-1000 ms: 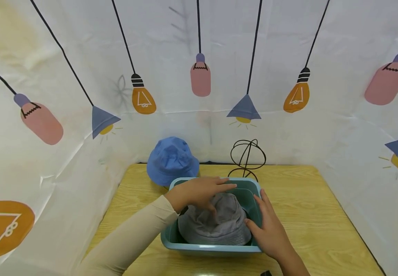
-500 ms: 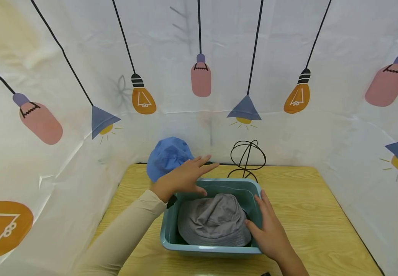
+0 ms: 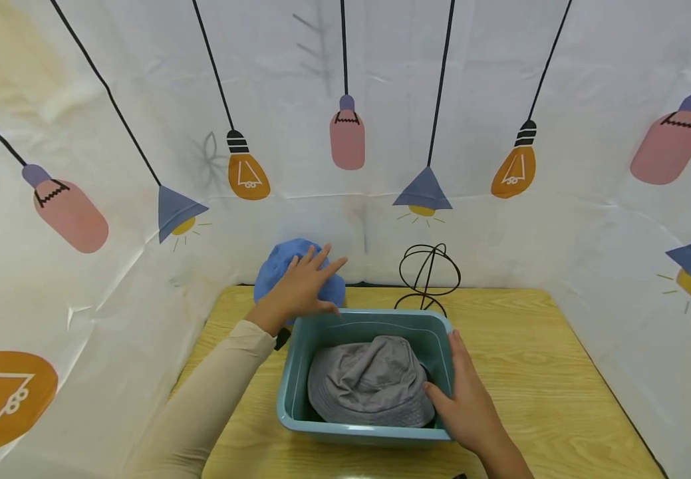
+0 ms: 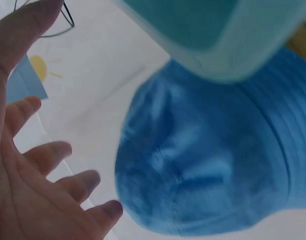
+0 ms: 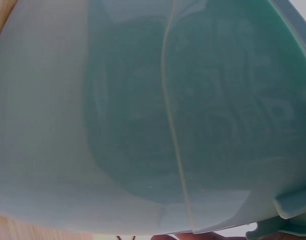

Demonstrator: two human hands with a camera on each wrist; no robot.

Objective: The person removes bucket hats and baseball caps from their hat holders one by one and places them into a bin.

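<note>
A blue bucket hat (image 3: pixel 271 267) rests at the back left of the table, and its crown fills much of the left wrist view (image 4: pixel 203 150). My left hand (image 3: pixel 298 287) hovers in front of that hat, fingers spread and holding nothing. In the left wrist view a gap shows between the fingertips (image 4: pixel 112 208) and the cloth. A teal plastic basin (image 3: pixel 364 432) stands mid-table with a grey bucket hat (image 3: pixel 372 384) inside. My right hand (image 3: pixel 471 400) grips the basin's right side, thumb over the rim inside. The right wrist view shows mostly the basin's outer wall (image 5: pixel 133 110).
Behind the basin stands a black wire rack (image 3: pixel 430 273) at the table's back edge. The wooden table (image 3: pixel 531 359) is enclosed by a white curtain (image 3: pixel 369 60) printed with lamps.
My left hand has left the area above the grey hat and moved left and back to the blue hat. The right hand stays on the basin.
</note>
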